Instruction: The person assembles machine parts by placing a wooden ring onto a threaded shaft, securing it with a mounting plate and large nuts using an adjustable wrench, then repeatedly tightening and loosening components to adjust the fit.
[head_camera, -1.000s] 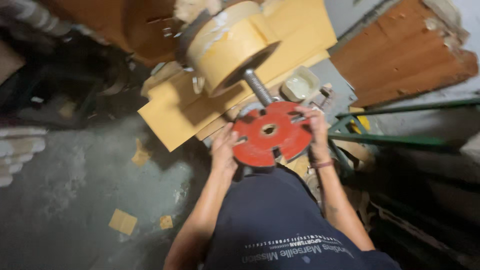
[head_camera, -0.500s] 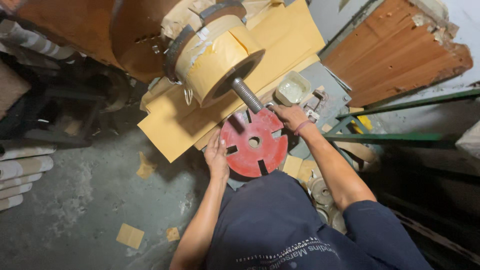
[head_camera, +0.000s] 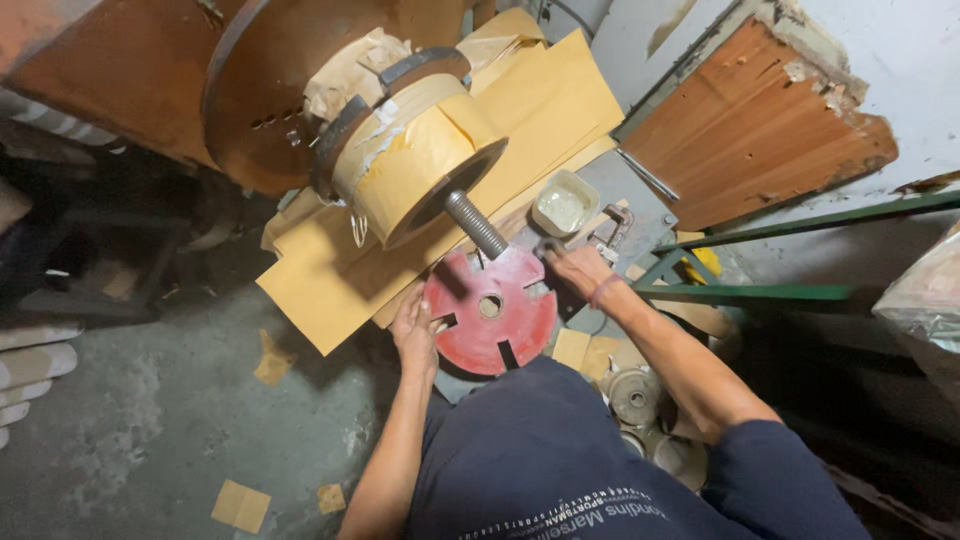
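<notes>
While both hands grip the red disc (head_camera: 490, 312) just below the threaded shaft (head_camera: 477, 225), the left hand (head_camera: 415, 332) wraps its left rim and the right hand (head_camera: 577, 268) pinches the upper right edge. I'd keep the centre hole square to the shaft tip, lifting evenly so it doesn't snag the paper roll (head_camera: 415, 160).

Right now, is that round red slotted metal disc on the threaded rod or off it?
Off. The round red slotted metal disc is held by both hands below the threaded rod, its centre hole showing empty.
</notes>
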